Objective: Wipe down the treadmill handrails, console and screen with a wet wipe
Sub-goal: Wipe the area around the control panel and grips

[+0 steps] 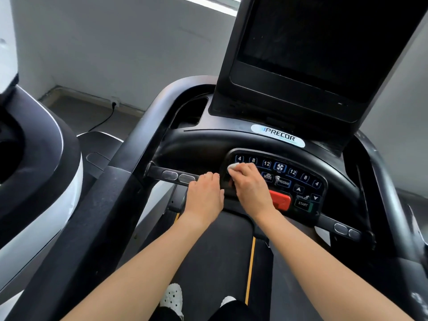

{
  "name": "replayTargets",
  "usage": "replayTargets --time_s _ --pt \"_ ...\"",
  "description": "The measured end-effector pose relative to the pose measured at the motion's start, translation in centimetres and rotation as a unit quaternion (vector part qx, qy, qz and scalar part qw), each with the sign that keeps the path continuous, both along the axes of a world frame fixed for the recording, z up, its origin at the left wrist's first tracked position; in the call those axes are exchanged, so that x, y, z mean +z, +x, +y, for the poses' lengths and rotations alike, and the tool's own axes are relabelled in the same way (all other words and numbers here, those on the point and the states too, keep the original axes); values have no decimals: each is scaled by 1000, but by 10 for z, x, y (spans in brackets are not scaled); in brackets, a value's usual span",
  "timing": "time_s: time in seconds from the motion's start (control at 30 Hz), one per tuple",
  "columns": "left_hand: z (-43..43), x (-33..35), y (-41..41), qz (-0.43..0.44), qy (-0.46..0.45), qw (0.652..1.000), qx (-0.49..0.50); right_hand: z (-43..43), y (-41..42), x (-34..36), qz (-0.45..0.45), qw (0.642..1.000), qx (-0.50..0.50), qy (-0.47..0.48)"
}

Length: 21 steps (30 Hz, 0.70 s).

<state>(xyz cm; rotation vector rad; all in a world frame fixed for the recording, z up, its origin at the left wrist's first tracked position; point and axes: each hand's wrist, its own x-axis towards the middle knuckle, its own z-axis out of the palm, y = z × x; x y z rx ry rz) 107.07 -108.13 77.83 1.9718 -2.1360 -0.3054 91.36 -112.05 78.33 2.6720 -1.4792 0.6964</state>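
Observation:
I stand on a black treadmill. Its button console (pixel 298 179) curves in front of me, and a dark screen (pixel 308 47) rises above it. My right hand (pixel 249 186) holds a small white wet wipe (pixel 232 167), bunched under the fingertips, against the console's left end near the "4" key. My left hand (pixel 205 195) grips the inner end of the left front handrail (pixel 171 176), fingers curled over the bar beside its two oval sensor pads. The left side handrail (pixel 143 130) runs up past the console.
A red stop tab (pixel 281 200) and a START button (pixel 303 204) sit on the console just right of my right wrist. The right front handrail (pixel 342 228) sticks out lower right. Another grey machine (pixel 34 158) stands close on the left. My feet are on the belt (pixel 215 251).

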Motion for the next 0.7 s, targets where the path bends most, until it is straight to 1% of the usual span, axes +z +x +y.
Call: replayTargets --time_s 0.07,0.13,0.27,0.4,0.47,0.5,0.57,0.63,0.7 --pt "0 -1 -6 -20 1 1000 4 4 -10 0 38 999 37 10" --pt "1 -1 -12 -25 -4 1000 13 4 -24 2 28 999 25 11" --pt "3 -3 -22 -15 -29 999 11 11 -61 6 -54 996 -72 11" --pt "3 -3 -30 -29 -32 999 -18 21 -89 4 -132 968 -211 2" --pt "4 -3 -34 -26 -35 999 -20 25 -80 0 -147 959 -243 -6" --pt "4 -2 -36 -27 -38 999 -21 27 -72 -1 -138 962 -235 -11" --pt "5 -2 -39 -33 -47 998 -27 29 -62 -5 -100 977 -186 -13" --pt "5 -4 -42 -33 -57 997 -32 26 -68 -3 -62 989 -138 -3" --pt "4 -4 -43 -32 -55 997 -33 22 -85 0 -38 992 -124 -3"
